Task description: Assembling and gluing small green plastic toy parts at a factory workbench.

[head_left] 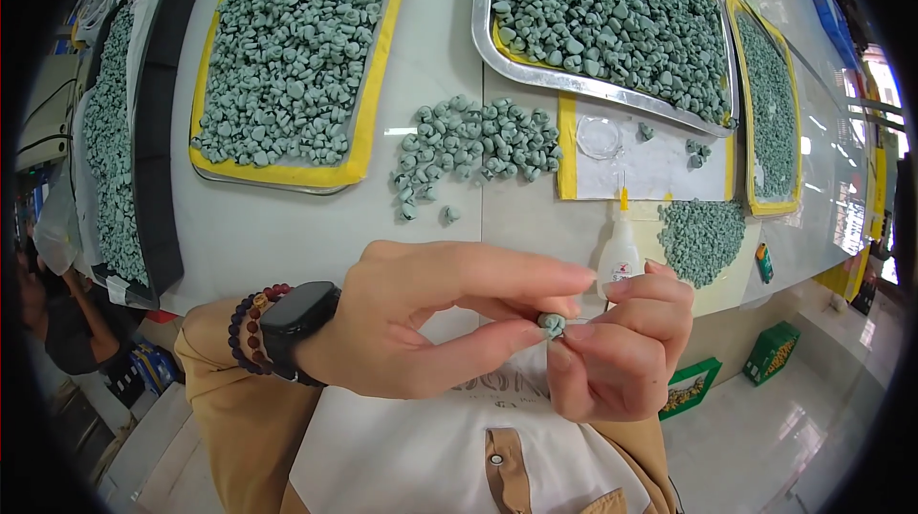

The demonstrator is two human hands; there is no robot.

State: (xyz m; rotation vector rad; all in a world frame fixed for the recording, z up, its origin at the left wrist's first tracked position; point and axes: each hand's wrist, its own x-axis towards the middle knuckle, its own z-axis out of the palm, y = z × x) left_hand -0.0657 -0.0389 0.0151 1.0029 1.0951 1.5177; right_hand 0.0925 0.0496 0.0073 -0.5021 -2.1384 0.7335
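Observation:
My left hand (435, 308), with a dark watch and beaded bracelets at the wrist, pinches a small rounded grey-green piece (552, 325) between thumb and fingers. From the other side, the closed fingertips of my right hand (631, 347) meet that piece; whatever they grip is too small to make out. Just beyond my right hand stands a white squeeze bottle (620, 248) with a yellow needle tip. Farther off on the white table (335, 232) lies a loose cluster of similar grey-green pieces (478, 141), several showing dark slits.
Yellow-edged trays (359, 160) and a metal-rimmed tray (602, 96) hold heaps of green pieces. A black bin (158, 141) stands at left. At right are a white sheet (622, 160), a patch of smaller pieces (703, 239) and a lighter (764, 263). Green crates (771, 353) stand below.

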